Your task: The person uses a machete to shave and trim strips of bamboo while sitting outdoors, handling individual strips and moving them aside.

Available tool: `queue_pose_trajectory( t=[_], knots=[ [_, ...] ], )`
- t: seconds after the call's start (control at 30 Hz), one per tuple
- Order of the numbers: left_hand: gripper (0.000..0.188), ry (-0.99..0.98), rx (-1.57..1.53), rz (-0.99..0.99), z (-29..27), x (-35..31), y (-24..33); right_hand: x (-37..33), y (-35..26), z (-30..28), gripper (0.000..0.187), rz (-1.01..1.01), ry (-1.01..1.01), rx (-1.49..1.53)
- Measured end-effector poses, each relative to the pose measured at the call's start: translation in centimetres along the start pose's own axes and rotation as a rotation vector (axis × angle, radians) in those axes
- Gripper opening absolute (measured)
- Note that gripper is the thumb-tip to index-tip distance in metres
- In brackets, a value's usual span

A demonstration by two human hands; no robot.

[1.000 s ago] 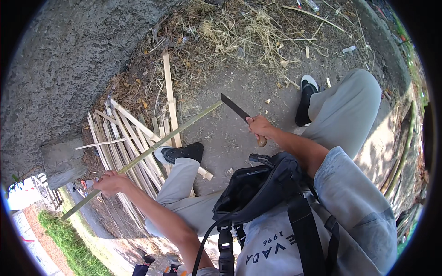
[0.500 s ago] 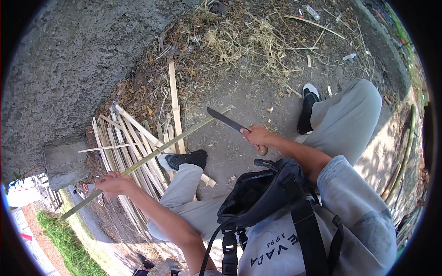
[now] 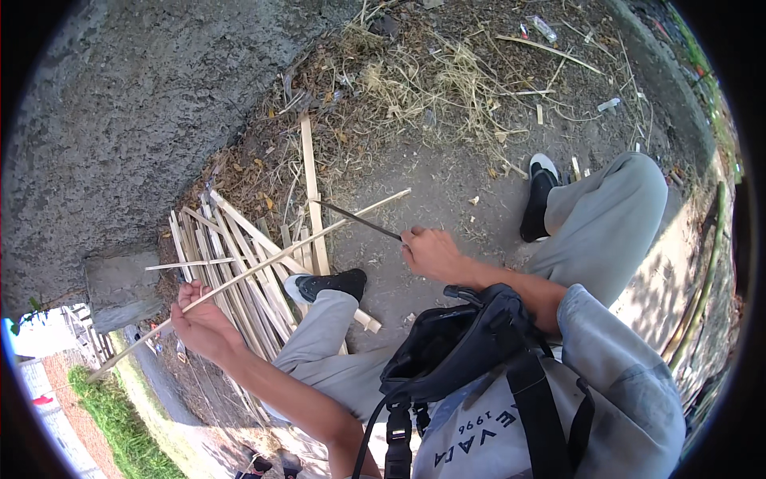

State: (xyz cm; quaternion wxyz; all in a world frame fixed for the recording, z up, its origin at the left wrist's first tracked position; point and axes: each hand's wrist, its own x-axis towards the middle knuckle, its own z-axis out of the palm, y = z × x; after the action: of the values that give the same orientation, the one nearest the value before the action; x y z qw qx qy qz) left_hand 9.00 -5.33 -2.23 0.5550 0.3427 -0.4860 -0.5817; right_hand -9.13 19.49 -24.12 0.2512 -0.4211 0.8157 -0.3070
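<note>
The fingers of the left hand (image 3: 209, 329) are curled with the thumb around a long thin strip (image 3: 275, 258), gripping it towards its lower-left end, and the strip slants up and to the right past the person's left shoe (image 3: 339, 283) to a free tip over bare ground (image 3: 415, 164). The fingers of the right hand (image 3: 435, 254) are wrapped tightly around a knife, its handle hidden in the fist; its dark blade (image 3: 384, 231) points up and left, crossing the strip near the free tip, though whether the two touch cannot be told. Close below the hands, a black bag (image 3: 435, 363) hangs open at the person's front, between the forearms. Beneath the strip and beside the left shoe lies a pile of pale slats (image 3: 231, 251), with one longer slat (image 3: 309, 164) reaching up from it. Farther out, a concrete block (image 3: 124, 283) sits at the foot of a rough grey wall (image 3: 159, 104) on the left, dry straw (image 3: 459, 80) litters the ground ahead, and a clear bottle (image 3: 545, 30) lies beyond it.
</note>
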Motion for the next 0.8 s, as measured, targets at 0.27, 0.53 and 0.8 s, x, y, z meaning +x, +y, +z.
queue_pose_trajectory(
  t=[0.27, 0.53, 0.8],
  knots=[
    [0.032, -0.164, 0.220, 0.225, 4.5, -2.4, 0.5, -0.1, 2.1, 0.1, 0.022, -0.010, -0.001, 0.015],
    [0.034, -0.083, 0.229, 0.500, 8.6, -3.7, 1.3, -1.2, 2.5, -1.4, 0.019, 0.133, -0.006, 0.062],
    [0.021, 0.211, 0.073, 0.539, 11.7, -3.9, 2.3, -0.9, 4.8, -2.2, 0.028, 0.305, 0.011, -0.046]
  ],
)
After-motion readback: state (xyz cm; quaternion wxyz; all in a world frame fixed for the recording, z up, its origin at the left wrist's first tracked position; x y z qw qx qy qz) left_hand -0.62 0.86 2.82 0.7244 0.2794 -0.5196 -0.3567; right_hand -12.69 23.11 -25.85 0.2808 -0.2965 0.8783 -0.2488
